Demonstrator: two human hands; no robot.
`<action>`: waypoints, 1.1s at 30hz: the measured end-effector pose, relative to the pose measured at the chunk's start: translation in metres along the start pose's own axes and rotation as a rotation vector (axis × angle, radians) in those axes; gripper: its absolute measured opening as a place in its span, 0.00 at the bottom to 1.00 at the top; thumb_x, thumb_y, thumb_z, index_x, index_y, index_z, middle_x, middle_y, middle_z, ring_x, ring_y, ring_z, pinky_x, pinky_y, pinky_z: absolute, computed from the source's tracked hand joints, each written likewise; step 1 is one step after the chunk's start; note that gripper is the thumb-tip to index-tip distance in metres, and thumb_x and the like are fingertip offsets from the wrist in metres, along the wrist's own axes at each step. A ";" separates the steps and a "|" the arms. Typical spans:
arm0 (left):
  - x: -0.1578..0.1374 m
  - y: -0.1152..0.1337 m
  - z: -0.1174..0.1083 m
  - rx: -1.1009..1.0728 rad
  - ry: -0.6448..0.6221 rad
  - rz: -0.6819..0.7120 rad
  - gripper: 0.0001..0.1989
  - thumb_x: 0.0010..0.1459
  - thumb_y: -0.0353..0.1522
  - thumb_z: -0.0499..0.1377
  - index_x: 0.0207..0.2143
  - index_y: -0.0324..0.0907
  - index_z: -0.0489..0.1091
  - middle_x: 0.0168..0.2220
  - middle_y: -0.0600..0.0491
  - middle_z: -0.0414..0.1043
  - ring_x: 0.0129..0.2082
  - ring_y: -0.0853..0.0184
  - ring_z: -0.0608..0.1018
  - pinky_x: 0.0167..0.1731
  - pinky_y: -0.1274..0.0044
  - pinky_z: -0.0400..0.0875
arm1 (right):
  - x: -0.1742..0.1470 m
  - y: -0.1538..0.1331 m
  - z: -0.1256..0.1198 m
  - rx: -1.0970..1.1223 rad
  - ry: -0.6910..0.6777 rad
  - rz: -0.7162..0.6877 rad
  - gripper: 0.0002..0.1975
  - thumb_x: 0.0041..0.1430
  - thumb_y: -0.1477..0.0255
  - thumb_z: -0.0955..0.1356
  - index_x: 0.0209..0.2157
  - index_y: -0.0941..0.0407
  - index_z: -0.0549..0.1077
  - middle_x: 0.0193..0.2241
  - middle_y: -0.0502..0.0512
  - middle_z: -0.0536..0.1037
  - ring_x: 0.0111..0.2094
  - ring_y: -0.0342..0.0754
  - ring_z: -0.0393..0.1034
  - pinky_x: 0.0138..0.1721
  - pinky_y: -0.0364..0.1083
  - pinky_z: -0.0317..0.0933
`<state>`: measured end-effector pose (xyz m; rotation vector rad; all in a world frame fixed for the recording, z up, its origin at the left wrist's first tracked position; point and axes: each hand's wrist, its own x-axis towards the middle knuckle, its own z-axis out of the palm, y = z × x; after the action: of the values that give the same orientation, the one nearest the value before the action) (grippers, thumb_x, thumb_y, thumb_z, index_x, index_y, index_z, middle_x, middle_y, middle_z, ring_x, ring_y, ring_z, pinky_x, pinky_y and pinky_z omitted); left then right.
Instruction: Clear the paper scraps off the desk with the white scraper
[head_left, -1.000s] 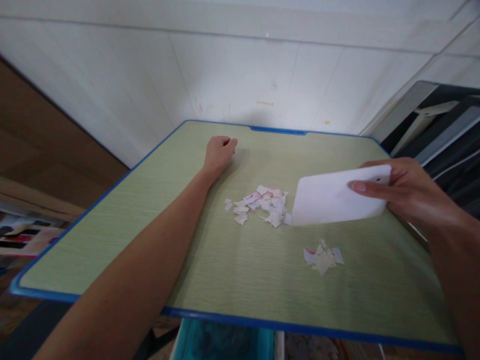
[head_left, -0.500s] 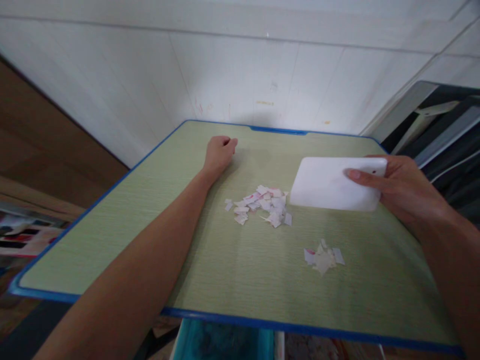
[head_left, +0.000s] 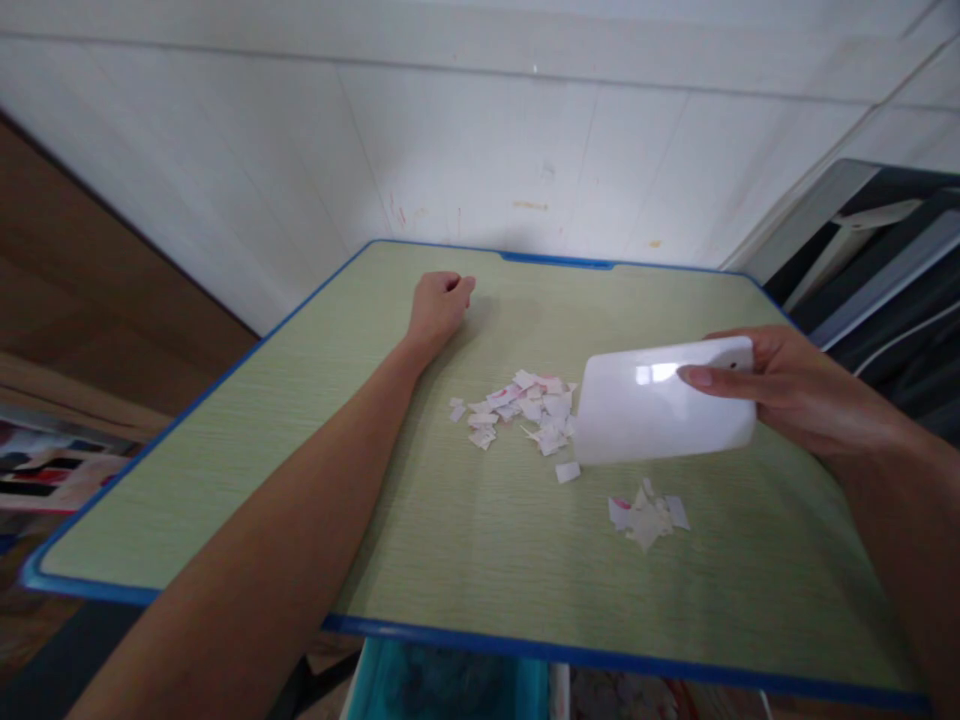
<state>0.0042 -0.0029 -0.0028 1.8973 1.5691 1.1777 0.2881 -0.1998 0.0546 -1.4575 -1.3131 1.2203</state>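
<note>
My right hand [head_left: 780, 385] grips a white plastic scraper [head_left: 664, 415] by its right end, thumb on top near a small hole. The scraper is tilted, and its left edge is beside a larger pile of torn paper scraps [head_left: 529, 400], covering part of its right side. One loose paper scrap [head_left: 568, 472] lies just below that edge. Nearer to me is a smaller paper pile [head_left: 646, 515]. My left hand [head_left: 441, 303] rests on the table in a loose fist, up and left of the larger pile, with no object showing in it.
The green tabletop [head_left: 247, 470] has a blue rim and stands against a white panelled wall [head_left: 480, 150]. Dark and grey folded items [head_left: 892, 260] lean at the right. Below the front edge is a teal bin [head_left: 450, 685]. Brown furniture [head_left: 90, 240] is at the left.
My right hand has lowered the scraper toward me and tipped it. A single paper scrap now lies apart, below the larger pile. The left hand has stayed still.
</note>
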 end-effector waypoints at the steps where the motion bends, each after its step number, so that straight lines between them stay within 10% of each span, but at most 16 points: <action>1: 0.000 0.000 0.000 0.000 -0.002 -0.002 0.17 0.56 0.36 0.52 0.16 0.43 0.58 0.17 0.57 0.54 0.23 0.72 0.60 0.28 0.75 0.51 | -0.001 0.000 0.000 0.006 -0.014 -0.001 0.11 0.40 0.61 0.81 0.26 0.51 0.85 0.23 0.50 0.85 0.20 0.41 0.74 0.19 0.37 0.65; 25: 0.001 -0.001 0.001 -0.004 0.003 0.003 0.17 0.56 0.36 0.52 0.16 0.43 0.59 0.17 0.57 0.55 0.23 0.72 0.61 0.28 0.75 0.52 | 0.003 0.002 0.005 0.109 0.172 -0.035 0.10 0.38 0.63 0.82 0.24 0.51 0.84 0.22 0.46 0.83 0.20 0.39 0.72 0.21 0.36 0.66; 33: 0.001 0.000 0.000 0.012 -0.006 -0.021 0.17 0.57 0.36 0.52 0.16 0.43 0.59 0.17 0.57 0.56 0.24 0.71 0.62 0.28 0.75 0.54 | -0.003 -0.004 0.011 0.101 -0.014 -0.003 0.12 0.36 0.61 0.82 0.24 0.51 0.85 0.21 0.51 0.84 0.18 0.43 0.73 0.18 0.38 0.64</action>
<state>0.0040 -0.0024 -0.0021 1.8854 1.5923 1.1552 0.2762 -0.2024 0.0564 -1.3773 -1.2449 1.2781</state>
